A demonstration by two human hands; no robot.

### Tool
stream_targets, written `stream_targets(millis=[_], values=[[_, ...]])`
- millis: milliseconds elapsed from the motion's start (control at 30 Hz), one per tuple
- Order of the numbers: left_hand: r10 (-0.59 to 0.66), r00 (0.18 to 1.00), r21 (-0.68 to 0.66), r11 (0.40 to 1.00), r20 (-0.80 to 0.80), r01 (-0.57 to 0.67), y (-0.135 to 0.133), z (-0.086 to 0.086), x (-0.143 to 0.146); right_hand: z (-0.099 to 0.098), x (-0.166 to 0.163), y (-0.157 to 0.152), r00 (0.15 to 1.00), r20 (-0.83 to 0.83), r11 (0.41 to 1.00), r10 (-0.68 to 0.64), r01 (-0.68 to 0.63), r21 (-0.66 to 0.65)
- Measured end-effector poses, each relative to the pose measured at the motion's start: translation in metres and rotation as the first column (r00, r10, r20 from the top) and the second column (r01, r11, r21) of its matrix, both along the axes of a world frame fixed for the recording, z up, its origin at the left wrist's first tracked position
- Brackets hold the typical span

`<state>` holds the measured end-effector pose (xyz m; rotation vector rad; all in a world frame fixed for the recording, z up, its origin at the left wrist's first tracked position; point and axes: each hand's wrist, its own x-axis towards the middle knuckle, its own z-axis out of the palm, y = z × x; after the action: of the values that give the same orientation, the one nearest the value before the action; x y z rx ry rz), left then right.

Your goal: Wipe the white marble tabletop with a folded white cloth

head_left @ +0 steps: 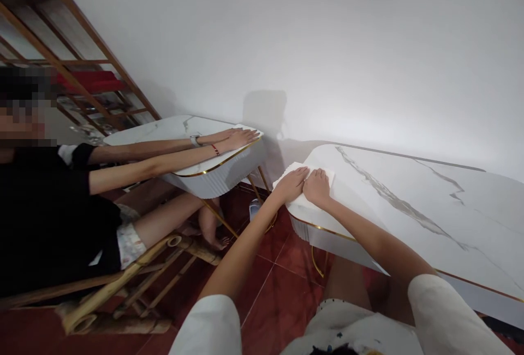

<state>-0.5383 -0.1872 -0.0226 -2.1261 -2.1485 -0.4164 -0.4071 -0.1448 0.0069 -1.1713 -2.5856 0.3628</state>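
One left hand (292, 185), laid flat, fingers extended; one right hand (317, 187), touching it, degree of opening unclear. Both upon one white sheet (301, 201), rounded corner of marble-patterned table (393, 186)

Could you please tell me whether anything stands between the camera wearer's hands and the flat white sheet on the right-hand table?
Nothing visible does: the bare left hand and bare right hand both rest directly on the flat white sheet, which lies at the rounded corner of the white, grey-veined table with gold trim.
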Motion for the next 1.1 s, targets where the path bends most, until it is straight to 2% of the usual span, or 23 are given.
stream_targets(millis=[167,400,633,733,900,1100], values=[[-0.024,1.000,0.043,0.999,0.002,0.024,0.045,-0.003,-0.018,-0.002,-0.017,0.037,0.999,0.009,0.998,-0.051,0.051,0.029],[0.055,0.998,0.005,0.998,0.009,-0.055,0.107,0.000,-0.030,-0.012,-0.047,0.096,0.993,-0.028,0.984,-0.112,0.115,0.139],[0.023,0.998,0.025,0.999,0.064,-0.024,0.165,0.000,-0.047,-0.022,-0.056,0.150,0.977,-0.182,0.977,-0.113,0.142,0.159],[-0.037,0.994,0.089,0.996,0.099,0.028,0.184,0.000,-0.049,-0.024,-0.058,0.165,0.971,-0.201,0.964,-0.130,0.171,0.204],[-0.130,0.986,0.226,0.969,0.104,0.104,0.208,0.001,-0.041,-0.022,-0.056,0.188,0.981,-0.182,0.939,-0.061,0.119,0.323],[-0.071,0.996,0.206,0.977,0.049,0.059,0.232,-0.001,-0.028,-0.020,-0.041,0.216,0.981,-0.159,0.960,-0.112,0.149,0.239]])
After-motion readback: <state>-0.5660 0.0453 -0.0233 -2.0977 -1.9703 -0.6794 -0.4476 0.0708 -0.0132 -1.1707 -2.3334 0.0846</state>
